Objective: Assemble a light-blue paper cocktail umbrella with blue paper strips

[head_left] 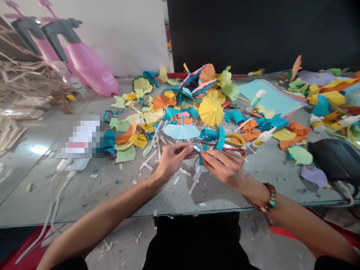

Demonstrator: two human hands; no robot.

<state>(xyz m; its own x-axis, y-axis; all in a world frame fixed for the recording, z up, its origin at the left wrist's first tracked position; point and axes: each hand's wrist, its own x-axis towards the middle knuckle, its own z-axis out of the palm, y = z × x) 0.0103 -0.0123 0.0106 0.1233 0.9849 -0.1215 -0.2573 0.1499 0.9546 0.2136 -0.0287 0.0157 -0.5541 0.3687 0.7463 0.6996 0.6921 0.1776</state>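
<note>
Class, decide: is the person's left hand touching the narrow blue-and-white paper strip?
Touching. The head view shows the left hand with its thumb tip against the narrow blue-and-white paper strip, no gap between them.

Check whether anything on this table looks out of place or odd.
Mostly it's clutter: white scraps litter the table around the left hand and right hand, one near the front edge. A blue curl lies across the scissors, partly hiding them, which looks untidy.
</note>
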